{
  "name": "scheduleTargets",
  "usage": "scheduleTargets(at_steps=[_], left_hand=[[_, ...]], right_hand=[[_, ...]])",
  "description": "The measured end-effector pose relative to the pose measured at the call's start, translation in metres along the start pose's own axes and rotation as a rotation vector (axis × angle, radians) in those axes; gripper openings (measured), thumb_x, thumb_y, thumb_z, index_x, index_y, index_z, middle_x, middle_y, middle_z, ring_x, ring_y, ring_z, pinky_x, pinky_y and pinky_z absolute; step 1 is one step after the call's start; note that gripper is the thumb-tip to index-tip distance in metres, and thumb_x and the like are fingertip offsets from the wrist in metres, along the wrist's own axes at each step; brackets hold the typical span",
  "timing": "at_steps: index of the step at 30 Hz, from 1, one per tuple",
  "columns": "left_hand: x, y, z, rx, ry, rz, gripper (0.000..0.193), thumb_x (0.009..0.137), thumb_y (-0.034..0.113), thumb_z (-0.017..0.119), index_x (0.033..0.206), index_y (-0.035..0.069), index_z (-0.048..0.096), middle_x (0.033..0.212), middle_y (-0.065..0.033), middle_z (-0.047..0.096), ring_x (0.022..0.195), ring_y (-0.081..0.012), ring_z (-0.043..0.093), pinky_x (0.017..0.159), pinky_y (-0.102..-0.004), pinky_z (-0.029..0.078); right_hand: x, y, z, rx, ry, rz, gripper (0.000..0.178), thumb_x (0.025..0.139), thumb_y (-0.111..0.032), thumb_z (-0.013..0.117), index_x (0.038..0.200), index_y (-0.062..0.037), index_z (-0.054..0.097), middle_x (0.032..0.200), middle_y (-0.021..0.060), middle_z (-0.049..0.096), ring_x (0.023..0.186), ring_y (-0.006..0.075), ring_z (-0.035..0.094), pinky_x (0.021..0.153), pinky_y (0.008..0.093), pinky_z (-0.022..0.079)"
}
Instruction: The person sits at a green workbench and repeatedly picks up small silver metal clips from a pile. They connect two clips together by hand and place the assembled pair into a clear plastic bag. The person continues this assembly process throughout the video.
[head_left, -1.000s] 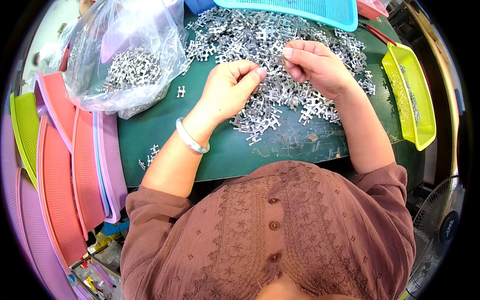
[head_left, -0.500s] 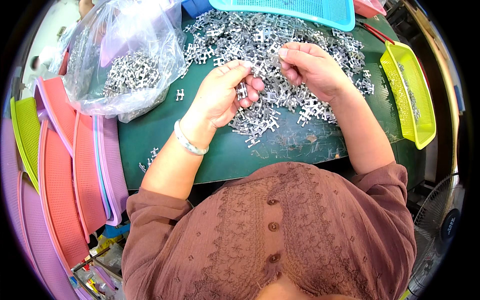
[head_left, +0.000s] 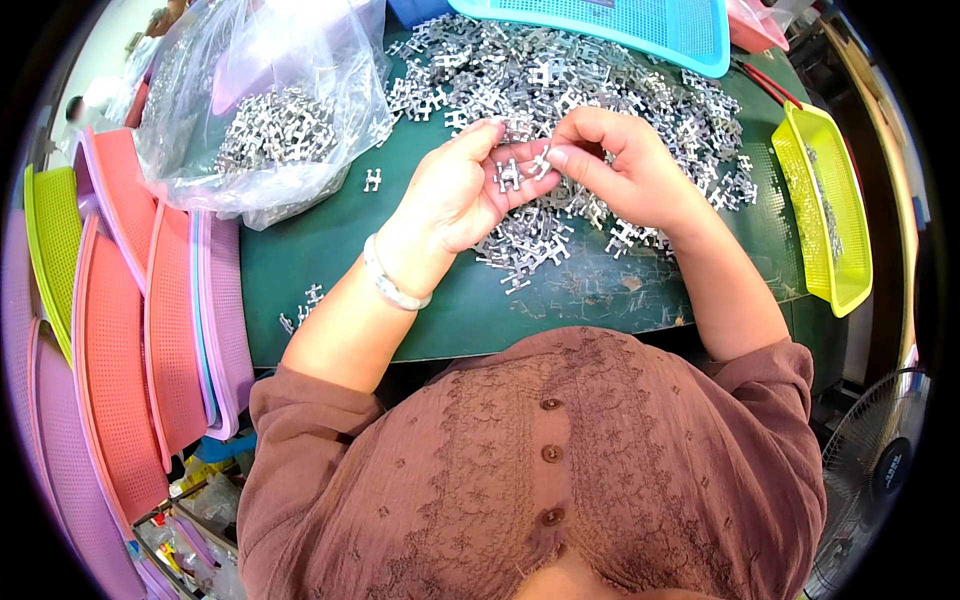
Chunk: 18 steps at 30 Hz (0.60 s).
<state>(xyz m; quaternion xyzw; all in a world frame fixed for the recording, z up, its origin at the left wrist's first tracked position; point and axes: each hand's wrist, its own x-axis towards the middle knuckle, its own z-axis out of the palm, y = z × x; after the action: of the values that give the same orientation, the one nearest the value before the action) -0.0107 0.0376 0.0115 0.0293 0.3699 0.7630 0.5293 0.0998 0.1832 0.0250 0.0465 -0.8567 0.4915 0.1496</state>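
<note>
Over a spread heap of small silvery H-shaped metal parts (head_left: 600, 75), both my hands are close together. My left hand (head_left: 455, 185) is palm up, fingers curled, with an H-shaped metal part (head_left: 508, 176) lying on them. Between its thumb tip and forefinger there seems to be another such part, partly hidden. My right hand (head_left: 625, 165) pinches one small metal part (head_left: 541, 160) between thumb and forefinger, just above the left fingers. A pale bangle (head_left: 395, 280) circles my left wrist.
A clear plastic bag (head_left: 270, 130) of similar parts stands on the green table (head_left: 420, 335) at left. Stacked plastic baskets (head_left: 120, 370) rise beside it. A blue basket (head_left: 640, 35) sits at the back, a yellow-green basket (head_left: 850, 270) at right. A fan (head_left: 870, 480) stands lower right.
My right hand has come down and left, bringing its part to the left fingers. My left hand has turned its palm upward, exposing the part lying on it. The view has shifted slightly.
</note>
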Motion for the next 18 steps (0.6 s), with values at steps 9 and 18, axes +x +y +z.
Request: scheduleTargets(at_steps=[9, 18], left_hand=[[-0.009, -0.002, 0.011, 0.122, -0.008, 0.026, 0.014, 0.092, 0.011, 0.038, 0.096, -0.001, 0.041, 0.095, -0.0119, 0.046, 0.089, -0.0226, 0.054, 0.074, -0.0398, 0.055], [-0.012, -0.005, 0.012, 0.194, 0.021, 0.071, 0.018, 0.091, 0.014, 0.042, 0.098, -0.001, 0.048, 0.093, -0.0121, 0.056, 0.082, -0.0200, 0.059, 0.070, -0.0337, 0.054]], right_hand=[[0.005, 0.004, 0.007, -0.187, 0.227, -0.166, 0.019, 0.069, -0.004, 0.061, 0.088, -0.0033, 0.058, 0.075, 0.0070, 0.055, 0.064, 0.0195, 0.056, 0.055, 0.0267, 0.044], [0.002, -0.003, 0.004, 0.005, 0.167, -0.008, 0.008, 0.077, -0.007, 0.058, 0.081, 0.0000, 0.059, 0.072, 0.0035, 0.057, 0.065, 0.0117, 0.055, 0.056, 0.0244, 0.044]])
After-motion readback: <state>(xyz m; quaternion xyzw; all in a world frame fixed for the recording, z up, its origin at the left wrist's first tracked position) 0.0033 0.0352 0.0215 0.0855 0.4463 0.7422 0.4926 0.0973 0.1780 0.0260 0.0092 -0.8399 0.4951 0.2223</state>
